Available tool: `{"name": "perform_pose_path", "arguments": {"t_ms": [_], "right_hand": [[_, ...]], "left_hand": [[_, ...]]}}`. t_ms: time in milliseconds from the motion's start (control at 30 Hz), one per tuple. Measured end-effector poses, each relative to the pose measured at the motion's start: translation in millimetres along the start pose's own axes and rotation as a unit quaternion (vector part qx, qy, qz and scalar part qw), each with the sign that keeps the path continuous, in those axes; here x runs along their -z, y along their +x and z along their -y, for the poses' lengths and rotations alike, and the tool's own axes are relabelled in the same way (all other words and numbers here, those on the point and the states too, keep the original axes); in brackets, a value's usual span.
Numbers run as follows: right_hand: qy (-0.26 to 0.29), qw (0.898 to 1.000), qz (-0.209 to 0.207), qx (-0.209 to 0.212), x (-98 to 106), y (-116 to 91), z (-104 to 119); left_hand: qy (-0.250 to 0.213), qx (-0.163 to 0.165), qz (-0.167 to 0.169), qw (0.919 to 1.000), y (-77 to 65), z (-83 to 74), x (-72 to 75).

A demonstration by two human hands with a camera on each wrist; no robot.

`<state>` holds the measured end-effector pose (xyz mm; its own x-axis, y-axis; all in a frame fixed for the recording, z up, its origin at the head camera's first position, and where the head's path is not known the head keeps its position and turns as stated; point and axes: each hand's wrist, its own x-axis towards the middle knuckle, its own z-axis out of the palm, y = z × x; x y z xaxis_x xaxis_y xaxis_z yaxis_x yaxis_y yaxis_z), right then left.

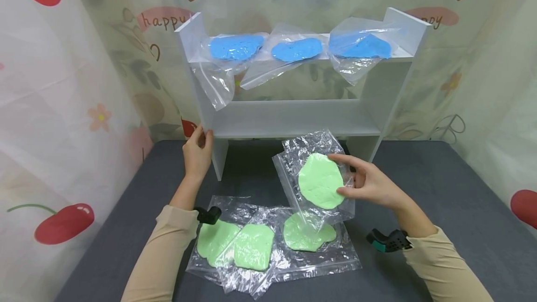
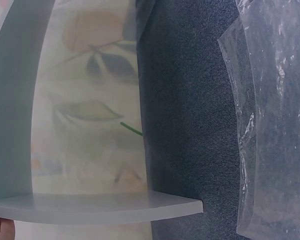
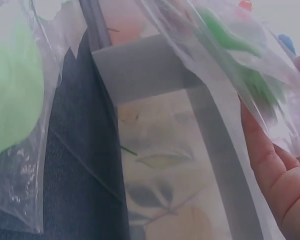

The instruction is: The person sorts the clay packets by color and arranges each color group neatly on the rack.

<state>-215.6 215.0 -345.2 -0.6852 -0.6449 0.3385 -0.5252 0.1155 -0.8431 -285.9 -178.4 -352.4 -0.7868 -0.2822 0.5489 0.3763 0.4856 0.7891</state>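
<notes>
My left hand (image 1: pixel 198 155) holds the front edge of the left side panel of a white shelf (image 1: pixel 293 118); only a bit of the fingers shows in the left wrist view. My right hand (image 1: pixel 373 183) pinches the right side of a clear zip bag (image 1: pixel 289 167) with a flat light-green piece, like clay or slime (image 1: pixel 320 181). This bag is raised and tilted in front of the lower shelf board, its bottom overlapping a bag below. More bagged green pieces (image 1: pixel 253 246) lie overlapping on the dark table. In the right wrist view, the held bag (image 3: pixel 262 75) is against the fingers.
Three clear bags with flat blue pieces (image 1: pixel 297 49) lie on the top board, their ends hanging over its front edge. The shelf stands at the back of the dark table (image 1: pixel 394 264), before a printed curtain (image 1: pixel 272 8). A cable (image 1: pixel 450 127) hangs at right.
</notes>
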Motion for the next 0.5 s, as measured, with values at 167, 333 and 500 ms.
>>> {"name": "perform_pose_path", "arguments": {"t_ms": [167,333,500], "right_hand": [[0.006,1.0,-0.014,0.011,-5,7,0],[0.007,0.999,-0.037,-0.01,-9,15,1],[0.025,0.999,-0.041,-0.003,-13,23,3]], "left_hand": [[0.002,0.001,0.0,1.0,-0.3,1.0,0.0],[0.002,0.005,0.001,1.0,-0.7,-0.4,0.5],[0.002,0.009,-0.001,1.0,-0.7,-1.0,0.4]]}}
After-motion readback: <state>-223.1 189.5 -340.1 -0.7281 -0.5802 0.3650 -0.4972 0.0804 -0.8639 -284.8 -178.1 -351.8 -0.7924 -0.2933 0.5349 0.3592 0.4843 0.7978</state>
